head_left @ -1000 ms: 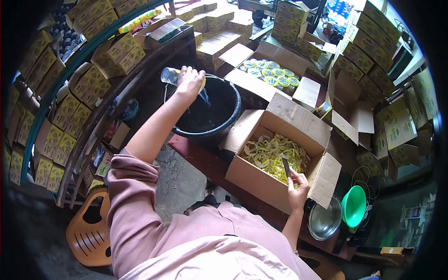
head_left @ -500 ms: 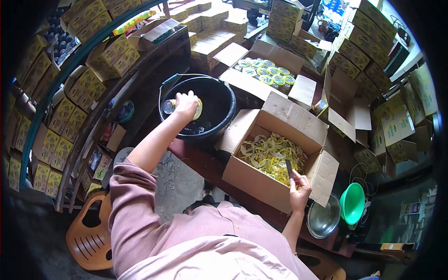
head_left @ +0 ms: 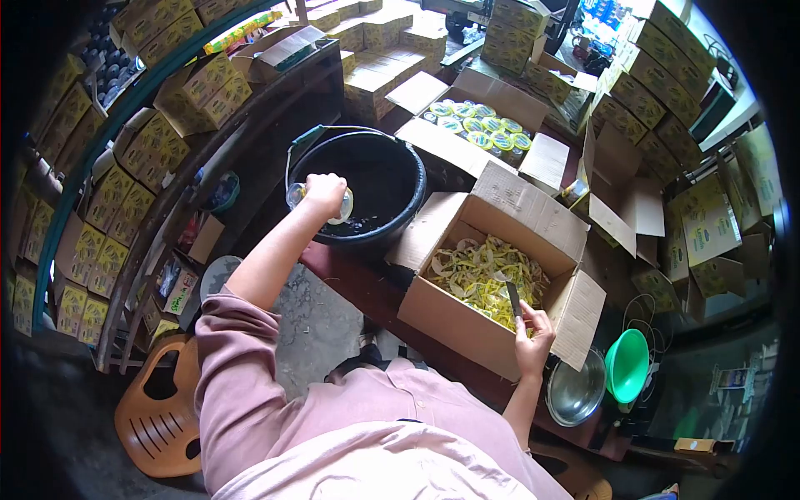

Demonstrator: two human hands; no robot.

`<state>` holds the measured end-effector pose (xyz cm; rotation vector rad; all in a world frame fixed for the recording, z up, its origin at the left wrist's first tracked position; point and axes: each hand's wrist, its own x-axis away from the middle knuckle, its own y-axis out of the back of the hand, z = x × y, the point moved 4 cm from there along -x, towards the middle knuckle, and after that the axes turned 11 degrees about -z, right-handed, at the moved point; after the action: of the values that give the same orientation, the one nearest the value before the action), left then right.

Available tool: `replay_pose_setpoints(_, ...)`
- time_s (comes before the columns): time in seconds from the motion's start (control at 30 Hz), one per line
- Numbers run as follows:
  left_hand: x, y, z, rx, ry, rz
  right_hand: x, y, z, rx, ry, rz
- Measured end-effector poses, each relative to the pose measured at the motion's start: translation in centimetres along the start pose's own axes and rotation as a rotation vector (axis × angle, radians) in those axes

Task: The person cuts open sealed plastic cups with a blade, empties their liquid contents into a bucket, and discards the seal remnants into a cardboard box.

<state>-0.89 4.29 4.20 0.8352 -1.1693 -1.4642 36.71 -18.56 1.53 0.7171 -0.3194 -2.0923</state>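
Observation:
My left hand (head_left: 326,195) is closed around a clear plastic cup (head_left: 294,196) with yellow at its other end. It holds the cup on its side over the near left part of a black bucket (head_left: 392,171), whose inside is dark with small bright glints low down. My right hand (head_left: 535,340) grips a flat dark knife (head_left: 513,298), blade pointing up and away. The knife is above the near right side of an open cardboard box (head_left: 454,323). Inside that box lie many thin yellow and pale strips (head_left: 479,271).
Behind stands an open carton (head_left: 500,96) of cups with yellow-rimmed lids (head_left: 479,139). A metal bowl (head_left: 577,392) and a green basin (head_left: 627,365) sit at the right. Stacked printed cartons (head_left: 654,92) line both sides. An orange plastic chair (head_left: 154,421) is at lower left.
My left hand has shifted slightly left and down with the cup, whose angle has turned a little. My right hand and the knife have hardly moved.

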Motion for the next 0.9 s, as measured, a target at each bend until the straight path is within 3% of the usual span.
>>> replay_pose_setpoints(0.13, 0.0, 0.6, 0.1, -0.027, -0.026, 0.070, 0.0, -0.4, 0.1, 0.011, 0.009, 0.007)
replay_pose_setpoints(0.23, -0.3, 1.0, 0.5, 0.052, 0.104, -0.003, -0.1, -0.7, 0.3, 0.009, 0.020, 0.011)
replay_pose_setpoints(0.37, -0.3, -0.1, -0.1, 0.015, -0.088, 0.469, 0.1, -0.5, 0.6, 0.007, -0.008, 0.002)
replay_pose_setpoints(0.4, 0.4, 1.5, -0.2, 0.117, 0.109, 0.489, 0.2, -0.5, 0.5, 0.012, -0.012, -0.002)
replay_pose_setpoints(0.43, 0.6, 2.9, -0.2, 0.147, 0.158, 0.344, 0.3, -0.5, 0.5, 0.015, -0.015, -0.005)
replay_pose_setpoints(0.5, -0.1, 1.6, -0.2, 0.079, -0.025, 0.506, 0.6, -0.2, 0.2, 0.016, -0.017, -0.012)
replay_pose_setpoints(0.6, -0.3, 2.6, -0.1, 0.106, 0.120, 0.343, 0.8, 0.3, 0.2, 0.024, -0.023, -0.038)
replay_pose_setpoints(0.63, -0.9, 2.2, 0.2, 0.114, 0.099, 0.198, 0.9, 0.4, 0.2, 0.024, -0.026, -0.049)
replay_pose_setpoints(0.7, -0.2, 2.3, -0.8, -0.006, -0.078, 0.562, 1.1, 0.4, 0.3, 0.027, -0.039, -0.059)
replay_pose_setpoints(0.73, 0.0, 2.8, -0.9, 0.042, -0.039, 0.524, 1.0, 0.6, 0.3, 0.030, -0.042, -0.061)
replay_pose_setpoints(0.77, 0.3, 3.6, -0.8, 0.118, 0.157, 0.405, 0.9, 0.6, 0.5, 0.042, -0.031, -0.060)
replay_pose_setpoints(0.83, 0.0, 2.2, -0.9, -0.017, -0.087, 0.574, 0.8, 0.5, 0.8, 0.059, -0.015, -0.061)
replay_pose_setpoints(0.9, 0.2, 2.0, -0.9, 0.016, -0.039, 0.595, 0.7, 0.5, 0.8, 0.051, -0.005, -0.059)
